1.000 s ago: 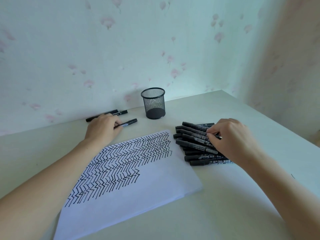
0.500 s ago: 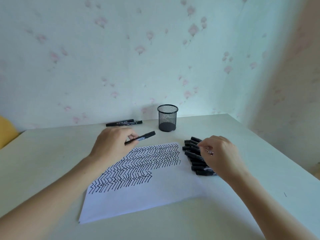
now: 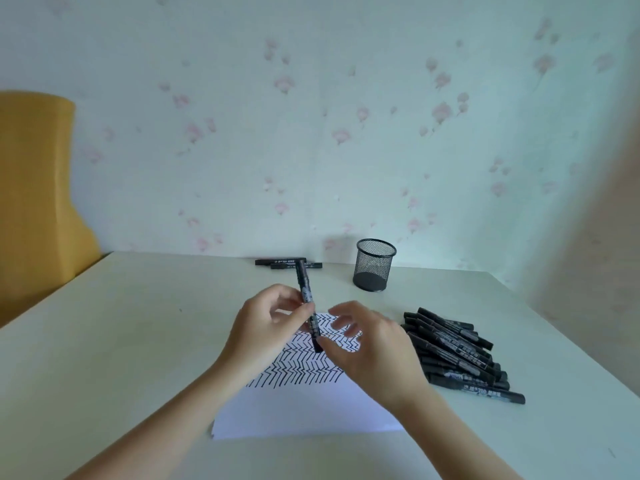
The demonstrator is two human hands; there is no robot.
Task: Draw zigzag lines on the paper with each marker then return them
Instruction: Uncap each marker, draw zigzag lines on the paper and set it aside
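Note:
A white sheet of paper [image 3: 311, 407] lies on the table, its far half filled with rows of black zigzag lines. My left hand [image 3: 266, 323] pinches a black marker [image 3: 306, 292] and holds it nearly upright above the sheet. My right hand [image 3: 370, 344] hovers just right of the marker's lower end with fingers spread and blurred; it holds nothing. A heap of several black markers [image 3: 457, 351] lies to the right of the paper. Two more black markers [image 3: 280, 262] lie side by side near the wall.
An empty black mesh pen cup [image 3: 375, 265] stands at the back of the pale table [image 3: 121, 341]. A yellow chair back [image 3: 34, 188] rises at the left. The wall with pink flowers runs behind the table.
My left hand lifted the marker off the table and turned it upright over the paper. My right hand left the marker heap and moved left toward the marker. The camera tilted up.

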